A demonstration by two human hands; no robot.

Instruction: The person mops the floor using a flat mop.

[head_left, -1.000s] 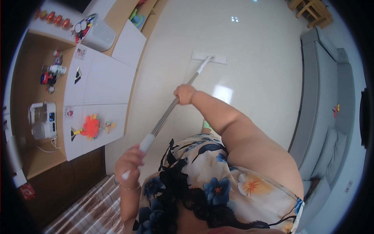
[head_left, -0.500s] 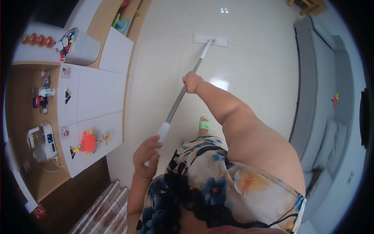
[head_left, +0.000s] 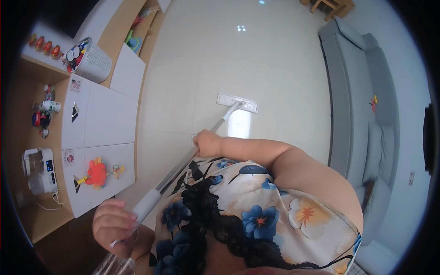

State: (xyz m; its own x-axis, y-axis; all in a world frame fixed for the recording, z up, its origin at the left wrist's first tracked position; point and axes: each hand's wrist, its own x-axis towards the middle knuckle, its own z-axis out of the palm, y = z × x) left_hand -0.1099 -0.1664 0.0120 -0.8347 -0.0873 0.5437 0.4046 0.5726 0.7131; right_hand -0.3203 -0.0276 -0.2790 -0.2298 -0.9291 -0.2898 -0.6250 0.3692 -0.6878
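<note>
On the pale tiled floor point(head_left: 183, 73), a flat mop point(head_left: 176, 171) is worked two-handed, in what looks like a mopping stroke.
Its white rectangular mop head point(head_left: 238, 103) appears to lie flat ahead of the person, between the white cabinet point(head_left: 110, 114) and the grey sofa point(head_left: 348, 91); the right hand point(head_left: 208, 143) grasps the metal pole, while the left hand point(head_left: 114, 224) curls, seemingly loosely, around the white handgrip point(head_left: 147, 201). Another stroke would call for the right hand to steer and the left to steady the upper end, keeping the plate level.
</note>
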